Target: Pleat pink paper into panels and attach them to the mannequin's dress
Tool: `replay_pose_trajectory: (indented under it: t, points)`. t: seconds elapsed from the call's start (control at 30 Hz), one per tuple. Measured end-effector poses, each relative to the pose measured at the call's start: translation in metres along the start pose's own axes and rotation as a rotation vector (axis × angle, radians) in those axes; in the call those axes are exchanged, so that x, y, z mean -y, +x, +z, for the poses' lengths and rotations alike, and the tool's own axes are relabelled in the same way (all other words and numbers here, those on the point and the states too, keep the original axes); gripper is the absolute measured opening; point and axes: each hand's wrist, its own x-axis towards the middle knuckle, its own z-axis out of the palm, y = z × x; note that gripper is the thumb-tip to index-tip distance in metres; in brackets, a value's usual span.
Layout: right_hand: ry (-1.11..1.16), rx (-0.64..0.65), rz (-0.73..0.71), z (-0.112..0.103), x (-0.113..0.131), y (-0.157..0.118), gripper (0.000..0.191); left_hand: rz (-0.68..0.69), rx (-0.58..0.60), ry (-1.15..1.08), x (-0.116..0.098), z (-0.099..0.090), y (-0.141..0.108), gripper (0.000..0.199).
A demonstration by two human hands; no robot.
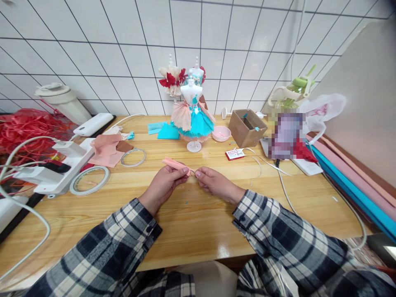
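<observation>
Over the middle of the wooden table, my left hand (165,181) is closed on a narrow folded strip of pink paper (175,164), its fringed end pointing right. My right hand (213,181) is pinched at that end of the strip; the tiny bit between its fingertips is too small to make out. Behind the hands stands a small white dress form (192,90) in a turquoise and pink paper skirt (198,123). Two more decorated forms are partly hidden behind it. Turquoise paper pieces (168,131) lie left of its base.
Tape rolls (89,180), pink paper scraps (108,149) and a power strip (66,169) lie left. A pink bowl (221,133), cardboard box (247,128) and red-white packet (235,154) sit right of the dress form. Cables and rolled paper (349,181) are at far right.
</observation>
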Motion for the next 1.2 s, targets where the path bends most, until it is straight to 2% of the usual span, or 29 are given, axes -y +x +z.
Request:
replay_pose_trajectory:
  t: [0.57, 0.93, 1.2]
  points:
    - [-0.063, -0.023, 0.018, -0.0015, 0.0006, -0.0004, 0.035, 0.006, -0.007, -0.043, 0.0010, -0.0027, 0.0014, 0.017]
    - [-0.057, 0.053, 0.037, -0.0061, 0.0016, -0.0023, 0.033, -0.014, 0.047, 0.005, 0.0024, -0.0075, 0.0043, 0.020]
    - [-0.050, 0.042, 0.058, -0.0058, 0.0040, -0.0041, 0.033, -0.018, 0.044, 0.002, 0.0024, -0.0084, 0.0037, 0.020]
